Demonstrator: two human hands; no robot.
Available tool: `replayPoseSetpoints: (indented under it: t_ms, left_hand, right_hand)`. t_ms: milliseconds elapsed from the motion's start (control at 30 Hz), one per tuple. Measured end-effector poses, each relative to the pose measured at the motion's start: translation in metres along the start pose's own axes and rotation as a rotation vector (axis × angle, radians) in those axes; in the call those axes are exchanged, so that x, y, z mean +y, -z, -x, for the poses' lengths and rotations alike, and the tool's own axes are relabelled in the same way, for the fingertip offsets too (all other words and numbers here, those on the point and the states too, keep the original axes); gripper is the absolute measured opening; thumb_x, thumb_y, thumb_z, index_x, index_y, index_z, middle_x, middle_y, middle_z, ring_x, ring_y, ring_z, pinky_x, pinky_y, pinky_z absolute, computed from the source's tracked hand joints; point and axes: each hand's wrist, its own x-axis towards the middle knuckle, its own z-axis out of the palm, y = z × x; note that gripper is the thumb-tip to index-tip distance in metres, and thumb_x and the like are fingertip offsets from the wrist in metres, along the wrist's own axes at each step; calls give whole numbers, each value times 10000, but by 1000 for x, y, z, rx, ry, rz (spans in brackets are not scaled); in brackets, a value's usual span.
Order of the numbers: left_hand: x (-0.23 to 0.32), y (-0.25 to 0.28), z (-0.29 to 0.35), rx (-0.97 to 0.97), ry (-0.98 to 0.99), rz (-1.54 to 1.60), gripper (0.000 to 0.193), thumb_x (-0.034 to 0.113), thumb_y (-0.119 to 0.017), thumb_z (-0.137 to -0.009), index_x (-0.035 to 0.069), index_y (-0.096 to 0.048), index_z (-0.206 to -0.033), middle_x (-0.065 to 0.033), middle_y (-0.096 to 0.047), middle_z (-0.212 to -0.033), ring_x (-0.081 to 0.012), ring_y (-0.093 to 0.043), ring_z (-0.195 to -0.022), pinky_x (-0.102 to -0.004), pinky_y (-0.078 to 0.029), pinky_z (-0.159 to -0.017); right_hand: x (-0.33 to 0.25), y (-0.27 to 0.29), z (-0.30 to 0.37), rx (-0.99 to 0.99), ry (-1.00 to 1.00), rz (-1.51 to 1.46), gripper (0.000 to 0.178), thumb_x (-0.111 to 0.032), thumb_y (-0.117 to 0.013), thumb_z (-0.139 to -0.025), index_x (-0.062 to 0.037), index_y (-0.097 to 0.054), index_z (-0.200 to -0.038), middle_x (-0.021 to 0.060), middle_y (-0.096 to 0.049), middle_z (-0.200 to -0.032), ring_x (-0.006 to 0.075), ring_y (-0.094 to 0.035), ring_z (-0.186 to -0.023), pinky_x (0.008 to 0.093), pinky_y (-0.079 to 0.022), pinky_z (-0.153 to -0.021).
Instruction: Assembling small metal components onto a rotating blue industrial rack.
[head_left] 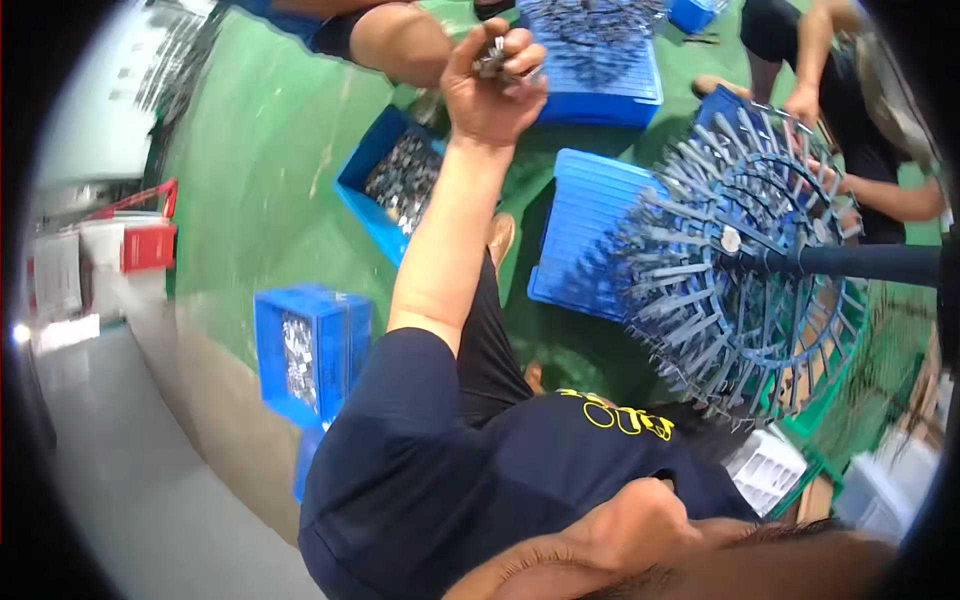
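Note:
My left arm is stretched up and away from me, and my left hand point(492, 95) is closed with its fingers curled. Several small metal parts point(492, 60) show between the fingers and palm; their exact kind is too small to make out. Below and left of that hand stands a blue bin point(365, 150) holding many small grey metal pieces point(402, 180). To the right is a large round rack point(745, 240) with rings and many metal prongs, fixed on a dark pole point(875, 262). My right hand does not show.
A blue crate point(600, 215) lies near the rack; another point(605, 108) at the back carries a second pronged rack point(590, 20). A blue bin point(335, 345) of metal pieces stands at left. Another person's hands point(805, 105) touch the rack's far side. A person's knee point(400, 45) is beyond my hand.

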Motion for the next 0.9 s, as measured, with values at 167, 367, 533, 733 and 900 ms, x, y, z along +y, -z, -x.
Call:
replayPoseSetpoints:
  t_ms: [167, 367, 533, 733, 900]
  left_hand:
    - [9, 28, -38, -214, 151, 54, 178, 257, -541, -890, 108, -594, -971, -63, -538, -802, -130, -458, -672, -215, -363, -488]
    - [-33, 64, -69, -338, 377, 171, 174, 223, -524, -893, 75, -578, -968, -77, -520, -799, -131, -438, -646, -219, -368, -505]
    - [-26, 94, -94, -383, 482, 185, 176, 208, -535, -882, 58, -567, -967, -80, -510, -798, -130, -427, -624, -220, -369, -521]
    - [-23, 108, -105, -310, 522, 238, 179, 212, -543, -875, 55, -563, -958, -79, -502, -763, -130, -413, -599, -221, -367, -529]
    - [-31, 88, -114, -298, 616, 212, 179, 213, -542, -873, 54, -563, -953, -73, -496, -747, -129, -412, -596, -219, -364, -530]
  right_hand:
    - [-54, 40, 42, 162, -45, -89, 222, -125, -484, -833, -42, -535, -1032, 65, -575, -942, 187, -585, -779, 279, -425, -708]
    - [-113, 76, 92, 283, -165, -221, 295, -113, -468, -858, -29, -509, -1138, 83, -586, -1044, 183, -600, -850, 246, -432, -783]
    - [-149, 113, 127, 353, -252, -263, 359, -103, -455, -879, -18, -488, -1227, 99, -596, -1128, 179, -614, -909, 218, -439, -847]
    - [-48, 78, 26, 374, -201, -503, 347, -106, -457, -884, -13, -513, -1214, 92, -608, -1119, 179, -610, -908, 226, -450, -837]
    - [25, 38, -73, 428, -6, -898, 294, -118, -470, -878, -12, -569, -1133, 71, -622, -1048, 180, -595, -869, 258, -465, -779]
